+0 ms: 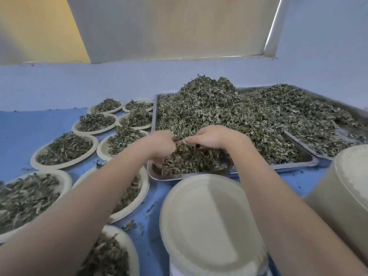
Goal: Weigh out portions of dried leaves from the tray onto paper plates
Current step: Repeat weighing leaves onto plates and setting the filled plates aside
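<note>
A metal tray (310, 159) heaped with dried green leaves (215, 108) lies on the blue table. My left hand (160, 145) and my right hand (213, 137) meet over the tray's near left corner, fingers curled round a clump of leaves (191, 158) between them. An empty paper plate (207, 214) sits close in front of me, on top of a white object whose nature I cannot tell. Several paper plates filled with leaves (63, 150) cover the table to the left.
A second metal tray (356, 112) of leaves lies behind and right of the first. A tall stack of empty paper plates (350, 186) stands at the right edge. Loose leaf bits dot the blue table (29, 132). A pale wall runs behind.
</note>
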Motion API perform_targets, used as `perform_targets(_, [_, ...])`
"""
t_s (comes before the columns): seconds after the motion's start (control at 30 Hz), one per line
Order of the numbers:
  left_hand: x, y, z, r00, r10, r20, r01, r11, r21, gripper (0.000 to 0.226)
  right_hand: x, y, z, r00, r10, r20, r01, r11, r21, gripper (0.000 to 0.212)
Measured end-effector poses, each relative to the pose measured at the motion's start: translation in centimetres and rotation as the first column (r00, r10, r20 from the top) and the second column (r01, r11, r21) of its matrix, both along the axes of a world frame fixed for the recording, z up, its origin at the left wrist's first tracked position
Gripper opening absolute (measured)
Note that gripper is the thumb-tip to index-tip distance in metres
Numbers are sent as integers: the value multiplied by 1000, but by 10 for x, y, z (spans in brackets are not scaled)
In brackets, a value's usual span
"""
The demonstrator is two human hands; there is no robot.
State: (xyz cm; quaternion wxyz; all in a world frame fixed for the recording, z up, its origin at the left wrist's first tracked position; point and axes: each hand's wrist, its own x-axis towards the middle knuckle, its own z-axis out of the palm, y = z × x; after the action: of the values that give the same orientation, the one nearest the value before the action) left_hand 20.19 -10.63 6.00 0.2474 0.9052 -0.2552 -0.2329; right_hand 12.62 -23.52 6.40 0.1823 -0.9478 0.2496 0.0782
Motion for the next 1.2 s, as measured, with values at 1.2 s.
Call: perform_targets(1.2, [-137,70,31,990,-36,-133,5,973,-230,25,-120,91,21,988,-120,95,79,933,352,48])
